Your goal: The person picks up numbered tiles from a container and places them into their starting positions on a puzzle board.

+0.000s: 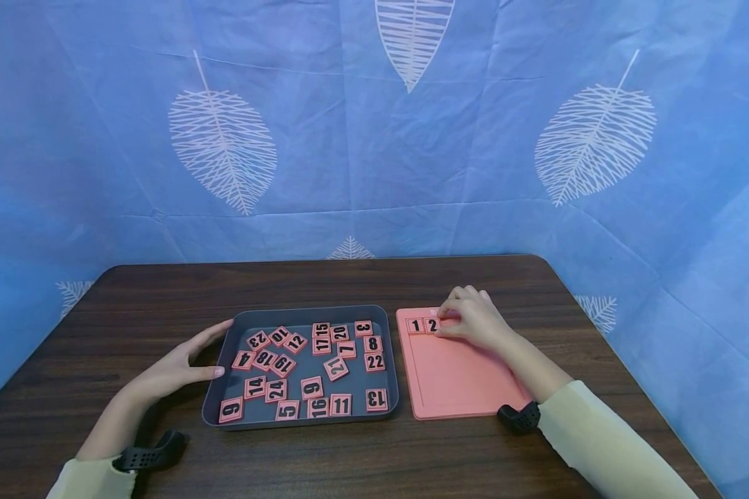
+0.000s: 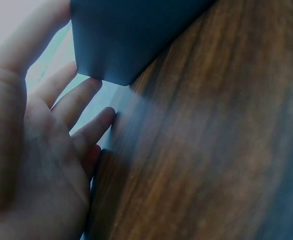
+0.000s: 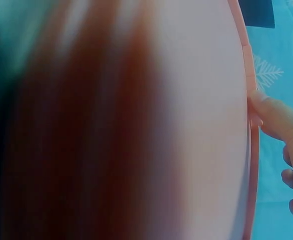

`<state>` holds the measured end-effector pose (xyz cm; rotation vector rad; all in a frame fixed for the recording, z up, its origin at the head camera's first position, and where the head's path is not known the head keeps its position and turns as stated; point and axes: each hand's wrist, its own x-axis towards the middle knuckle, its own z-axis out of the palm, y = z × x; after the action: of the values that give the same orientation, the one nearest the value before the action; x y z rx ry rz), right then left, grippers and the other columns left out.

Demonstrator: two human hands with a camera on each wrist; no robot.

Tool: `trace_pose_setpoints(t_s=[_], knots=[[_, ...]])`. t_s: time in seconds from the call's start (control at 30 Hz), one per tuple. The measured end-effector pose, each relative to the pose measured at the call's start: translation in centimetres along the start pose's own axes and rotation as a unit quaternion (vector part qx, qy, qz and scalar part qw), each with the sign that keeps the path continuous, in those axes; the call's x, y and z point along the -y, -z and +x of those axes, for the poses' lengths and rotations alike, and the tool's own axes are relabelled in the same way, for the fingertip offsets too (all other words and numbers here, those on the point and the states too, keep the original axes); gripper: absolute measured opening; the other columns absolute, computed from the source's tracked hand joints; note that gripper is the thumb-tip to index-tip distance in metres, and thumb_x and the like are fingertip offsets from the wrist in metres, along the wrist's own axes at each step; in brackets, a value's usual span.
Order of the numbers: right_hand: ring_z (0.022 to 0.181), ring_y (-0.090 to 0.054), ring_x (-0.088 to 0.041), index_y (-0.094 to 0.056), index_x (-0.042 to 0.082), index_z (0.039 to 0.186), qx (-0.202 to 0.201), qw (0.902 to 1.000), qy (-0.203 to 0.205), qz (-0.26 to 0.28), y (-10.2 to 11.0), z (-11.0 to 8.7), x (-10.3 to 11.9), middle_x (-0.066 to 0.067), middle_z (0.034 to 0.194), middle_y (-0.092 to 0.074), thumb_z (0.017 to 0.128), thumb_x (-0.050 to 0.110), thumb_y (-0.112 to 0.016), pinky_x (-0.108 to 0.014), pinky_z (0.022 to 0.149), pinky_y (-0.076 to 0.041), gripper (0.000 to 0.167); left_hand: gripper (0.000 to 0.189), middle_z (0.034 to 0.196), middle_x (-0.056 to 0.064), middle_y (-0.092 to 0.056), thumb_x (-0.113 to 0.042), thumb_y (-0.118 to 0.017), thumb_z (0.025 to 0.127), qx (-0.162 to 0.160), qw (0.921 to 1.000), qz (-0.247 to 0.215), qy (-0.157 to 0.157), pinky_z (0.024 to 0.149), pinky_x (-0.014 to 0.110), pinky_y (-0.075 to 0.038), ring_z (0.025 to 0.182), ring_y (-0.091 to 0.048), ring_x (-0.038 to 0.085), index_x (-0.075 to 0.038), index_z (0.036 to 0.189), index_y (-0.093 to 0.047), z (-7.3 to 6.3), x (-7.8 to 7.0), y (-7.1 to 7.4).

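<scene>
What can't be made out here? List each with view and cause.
Head view: whether the right hand pinches the number 2 tile; its fingers hide the contact.
Head view: part of the pink board, hidden under the right forearm.
Left wrist view: the rest of the gray tray, cut off by the top edge.
Right wrist view: brown streaks, too blurred to name.

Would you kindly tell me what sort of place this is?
Probably an indoor recording corner: a blue leaf-print cloth hangs behind a dark wood-grain table, which bears a tray of number tiles.

Tray [image 1: 356,382] slate grey; tiles [image 1: 340,405] pink, black-numbered; board [image 1: 452,384] pink; tabletop [image 1: 349,461] brown, wood-grained; cloth [image 1: 374,152] blue, white leaves.
</scene>
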<state>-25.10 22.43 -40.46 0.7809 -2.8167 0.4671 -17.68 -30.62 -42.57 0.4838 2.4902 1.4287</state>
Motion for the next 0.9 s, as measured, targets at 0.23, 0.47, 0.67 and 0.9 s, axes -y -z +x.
trace_pose_setpoints(t_s=[0.23, 0.47, 0.67, 0.9], knots=[[0.085, -0.042, -0.020, -0.076, 0.017, 0.095, -0.003, 0.9998, -0.016, -0.013, -0.2, -0.1, 0.3, 0.004, 0.089, -0.051, 0.075, 0.038, -0.081, -0.039, 0.077, -0.029, 0.030, 0.079, 0.154, 0.025, -0.016, -0.018, -0.066, 0.090, -0.004, 1.0000, 0.004, 0.004, 0.093, 0.077, -0.017, 0.136, -0.013, 0.051, -0.011, 0.154, -0.020, 0.1, 0.2, -0.1], [0.087, -0.044, -0.020, -0.076, 0.017, 0.101, -0.006, 0.9994, -0.012, -0.031, -0.3, -0.2, 0.5, 0.003, 0.092, -0.052, 0.076, 0.038, -0.081, -0.040, 0.077, -0.031, 0.032, 0.079, 0.155, 0.024, -0.016, -0.018, -0.067, 0.090, -0.007, 0.9999, 0.001, 0.011, 0.094, 0.076, -0.016, 0.137, -0.013, 0.050, -0.012, 0.154, -0.021, 0.0, 0.0, -0.1], [0.090, -0.046, -0.022, -0.076, 0.017, 0.100, -0.028, 0.9991, -0.001, -0.033, 0.1, 0.0, 1.0, 0.001, 0.094, -0.055, 0.075, 0.038, -0.082, -0.040, 0.077, -0.032, 0.033, 0.080, 0.154, 0.026, -0.016, -0.019, -0.067, 0.090, -0.007, 0.9999, 0.009, 0.007, 0.093, 0.076, -0.018, 0.136, -0.014, 0.051, -0.011, 0.154, -0.020, -0.1, -0.3, 0.0], [0.094, -0.046, -0.023, -0.076, 0.017, 0.103, -0.048, 0.9987, 0.006, -0.018, 0.9, 0.3, 2.2, 0.000, 0.097, -0.055, 0.076, 0.037, -0.081, -0.043, 0.080, -0.032, 0.035, 0.079, 0.154, 0.024, -0.016, -0.019, -0.067, 0.090, -0.007, 0.9999, 0.005, 0.014, 0.094, 0.075, -0.020, 0.137, -0.014, 0.051, -0.012, 0.154, -0.021, 0.1, 0.1, -0.1]])
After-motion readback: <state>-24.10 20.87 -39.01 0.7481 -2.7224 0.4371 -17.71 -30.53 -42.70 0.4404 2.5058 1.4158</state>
